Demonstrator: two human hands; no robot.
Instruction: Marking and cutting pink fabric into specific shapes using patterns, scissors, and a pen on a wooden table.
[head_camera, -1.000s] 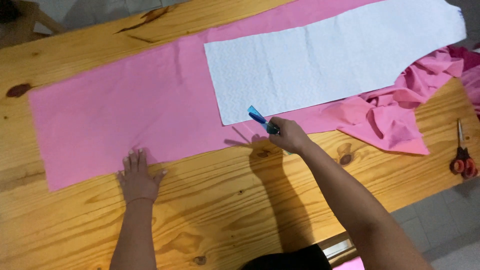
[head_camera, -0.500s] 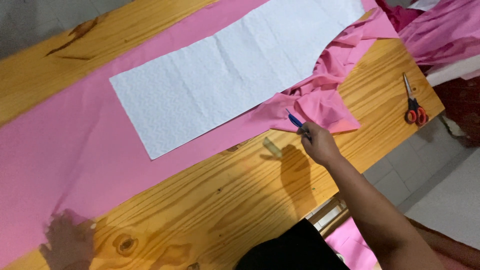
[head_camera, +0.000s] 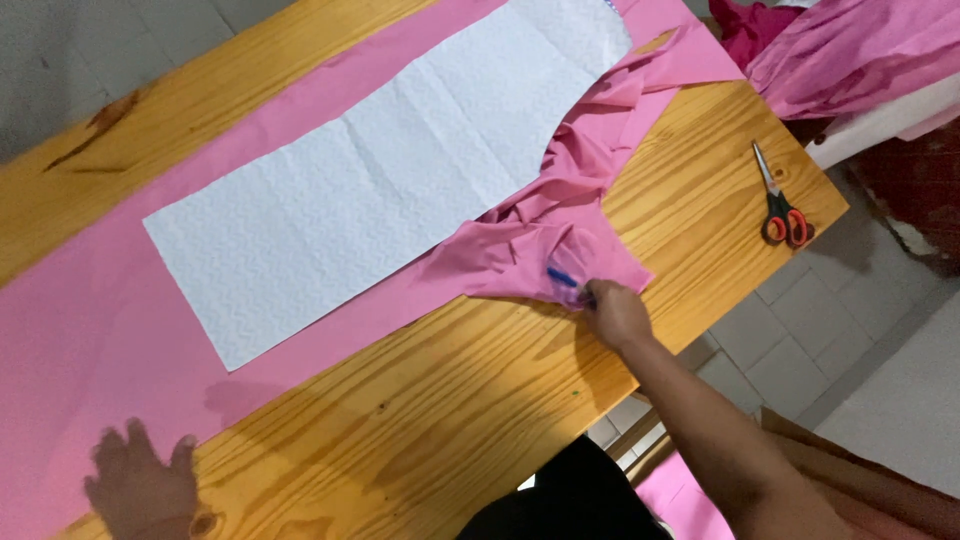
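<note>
- Right hand (head_camera: 615, 312): closed around a small blue marking tool (head_camera: 562, 277), with the tool's tip resting on the bunched edge of the pink fabric (head_camera: 100, 300). The arm extends from the lower right of the view.
- Left hand (head_camera: 140, 487): fingers spread wide and pressed flat, holding nothing. It lies at the lower left, on the near edge of the pink fabric where the fabric meets the wooden surface (head_camera: 420, 400). The hand is blurred.
- Pink fabric: spread flat along the surface from the lower left towards the upper right. Near the right hand it is rumpled into loose folds.
- White paper pattern (head_camera: 380, 190): a long, flat piece lying on top of the pink fabric, well apart from the left hand. Its curved cut edge lies just beside the rumpled folds.
- Scissors (head_camera: 782, 205): red and orange handles, blades closed, lying on bare wood at the right end of the surface, well apart from both hands.
- More pink cloth (head_camera: 860, 50): heaped beyond the right end of the surface, at the upper right corner of the view.
- Tiled floor (head_camera: 780, 330): visible below the right edge of the surface.
</note>
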